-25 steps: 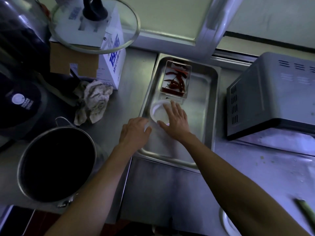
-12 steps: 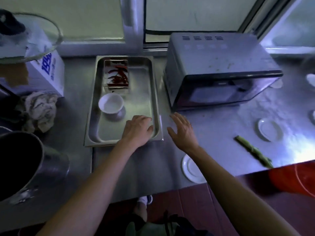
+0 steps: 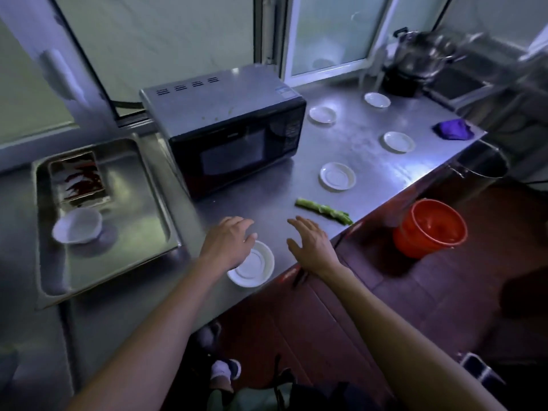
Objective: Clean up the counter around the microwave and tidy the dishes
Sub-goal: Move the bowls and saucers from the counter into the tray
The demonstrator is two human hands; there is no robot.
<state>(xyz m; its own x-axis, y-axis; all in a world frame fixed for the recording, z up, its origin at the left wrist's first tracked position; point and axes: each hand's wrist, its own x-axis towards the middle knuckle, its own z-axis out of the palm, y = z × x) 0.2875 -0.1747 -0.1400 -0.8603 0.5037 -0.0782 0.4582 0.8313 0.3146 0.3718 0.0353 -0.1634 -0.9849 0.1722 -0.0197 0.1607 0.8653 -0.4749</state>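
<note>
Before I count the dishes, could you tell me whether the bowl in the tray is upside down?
No, the bowl stands upright in the tray, opening up.

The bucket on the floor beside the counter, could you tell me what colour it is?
The bucket is orange-red, seen clearly in the head view.

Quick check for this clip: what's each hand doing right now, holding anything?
Left hand: open, fingers relaxed over the near saucer, nothing gripped.
Right hand: open, fingers spread above the counter, holding nothing.
</note>
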